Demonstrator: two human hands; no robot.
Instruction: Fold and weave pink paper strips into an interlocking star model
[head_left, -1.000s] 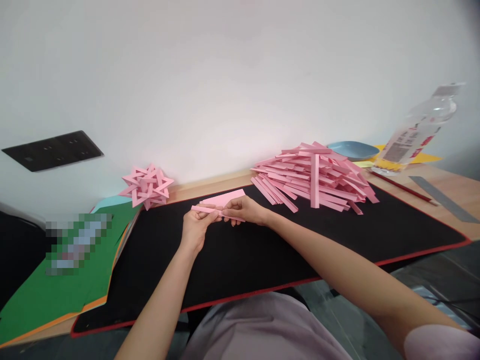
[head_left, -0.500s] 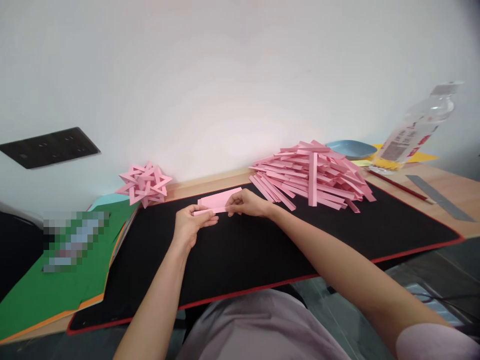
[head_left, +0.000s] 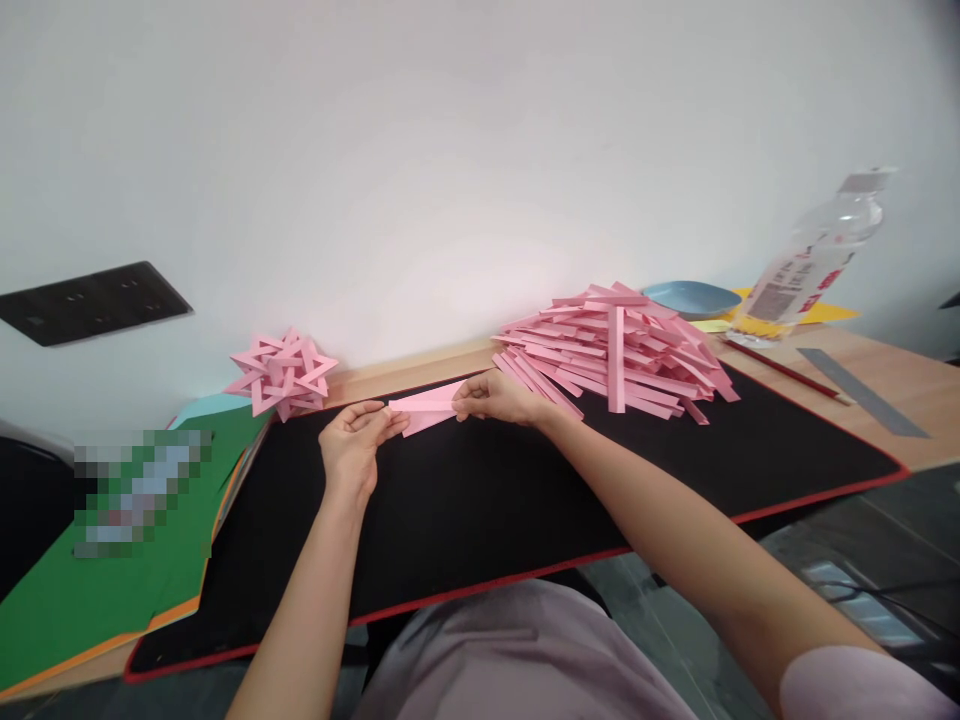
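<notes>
A small pink paper strip with lengthwise creases is stretched between my two hands, just over the black mat. My left hand pinches its left end between thumb and fingers. At the right end, my right hand grips the paper with its fingertips. Just beyond my right hand lies a heap of folded pink paper strips, one of them leaning upright at the front. To the left of my hands, a star-shaped pink folded-paper model stands against the wall.
The black mat has a red edge. Green paper sheets are stacked at the left. On the right are a blue dish, a tilted clear plastic bottle, a dark red pencil and a grey ruler. A black socket panel is on the wall.
My left hand has moved left to the strip's end. The paper's flat part, which stood behind the fold, now also shows below it. The view has shifted slightly.
</notes>
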